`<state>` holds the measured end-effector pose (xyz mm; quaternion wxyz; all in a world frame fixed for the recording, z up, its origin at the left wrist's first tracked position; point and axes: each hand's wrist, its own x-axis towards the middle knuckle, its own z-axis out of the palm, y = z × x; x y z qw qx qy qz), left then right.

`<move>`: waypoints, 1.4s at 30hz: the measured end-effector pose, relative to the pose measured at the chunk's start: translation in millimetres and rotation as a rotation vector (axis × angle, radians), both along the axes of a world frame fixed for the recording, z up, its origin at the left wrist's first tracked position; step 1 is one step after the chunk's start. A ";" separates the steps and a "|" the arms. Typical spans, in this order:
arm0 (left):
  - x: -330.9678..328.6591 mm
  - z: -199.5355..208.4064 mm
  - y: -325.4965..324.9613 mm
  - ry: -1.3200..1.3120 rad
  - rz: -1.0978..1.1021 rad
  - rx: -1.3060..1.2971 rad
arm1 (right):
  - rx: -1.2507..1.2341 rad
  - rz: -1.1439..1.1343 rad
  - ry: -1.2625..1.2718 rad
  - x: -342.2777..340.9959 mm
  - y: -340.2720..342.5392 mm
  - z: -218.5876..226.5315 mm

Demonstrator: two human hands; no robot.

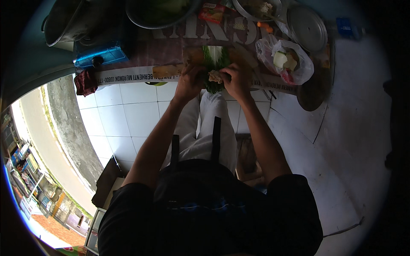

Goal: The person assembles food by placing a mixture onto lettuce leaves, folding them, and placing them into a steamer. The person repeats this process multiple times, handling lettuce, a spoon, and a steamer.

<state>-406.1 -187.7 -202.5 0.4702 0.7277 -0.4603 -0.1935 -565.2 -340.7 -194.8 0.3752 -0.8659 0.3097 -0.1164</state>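
A cabbage leaf (217,54) with a pale rib and frilly green edges lies lengthwise in front of me, its near end at the table edge. On that near part sits a lump of light brown filling (215,76). My left hand (190,81) is closed at the leaf's left side, fingers curled inward. From the right, my right hand (236,80) pinches the leaf beside the filling. The fingertips are dark and partly hidden. Under the leaf is a brown wooden board (194,54).
A blue stove (102,56) and a large pot (64,21) stand at the far left. Behind the leaf are a grey basin (140,21) and a red packet (211,13). To the right lie carrot pieces (265,27), a metal lid (306,28) and a plastic bag (305,64) of vegetables.
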 end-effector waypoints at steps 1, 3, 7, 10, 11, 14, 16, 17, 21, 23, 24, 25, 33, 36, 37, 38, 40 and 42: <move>0.0 0.4 0.9 -0.002 0.000 0.001 | 0.011 0.011 -0.004 -0.4 -0.2 0.6; 0.8 1.3 4.3 0.022 -0.026 0.051 | -0.019 0.062 -0.005 -2.2 -0.8 2.6; -2.1 3.1 11.9 -0.095 -0.086 0.095 | -0.188 0.179 0.075 -12.7 -2.9 9.8; -5.6 5.2 16.6 -0.162 -0.127 0.124 | -0.246 0.230 0.142 -20.3 -3.1 14.9; -7.8 5.7 18.2 -0.175 -0.131 0.145 | -0.257 0.248 0.157 -22.2 -3.8 15.7; -10.6 4.0 21.0 -0.238 -0.158 0.174 | -0.132 0.173 0.046 -27.3 -5.4 15.7; -11.8 1.7 21.6 -0.238 -0.156 0.153 | -0.066 0.178 0.005 -33.3 -6.6 15.1; -11.7 0.7 21.4 -0.214 -0.141 0.128 | -0.036 0.180 -0.013 -36.1 -6.7 14.1; -12.1 2.2 16.9 -0.122 -0.063 0.028 | -0.032 0.159 -0.033 -41.0 -4.1 6.2; -16.8 7.3 15.6 0.063 -0.069 0.091 | -0.003 0.130 -0.065 -40.8 -2.8 1.9; -18.3 10.0 14.7 0.166 -0.066 0.132 | -0.011 0.124 -0.077 -40.7 -2.4 0.5; -20.6 11.2 11.8 0.055 -0.059 0.149 | -0.015 0.114 -0.087 -40.2 -1.9 -0.7; -17.2 7.0 -2.8 -0.475 -0.052 0.340 | -0.038 0.053 -0.120 -32.7 -0.4 -8.1; -14.9 8.6 0.7 -0.553 -0.114 0.395 | 0.005 0.037 -0.130 -32.5 0.8 -9.8; -14.3 9.4 2.9 -0.578 -0.135 0.400 | 0.005 0.040 -0.127 -33.0 1.1 -10.2; -13.1 10.5 5.8 -0.604 -0.155 0.406 | 0.008 0.037 -0.125 -33.5 1.6 -10.3; -10.9 11.6 11.0 -0.665 -0.195 0.406 | 0.020 0.039 -0.119 -34.6 2.3 -10.2; -10.4 11.5 15.1 -0.735 -0.228 0.394 | 0.051 0.033 -0.120 -35.5 2.8 -10.0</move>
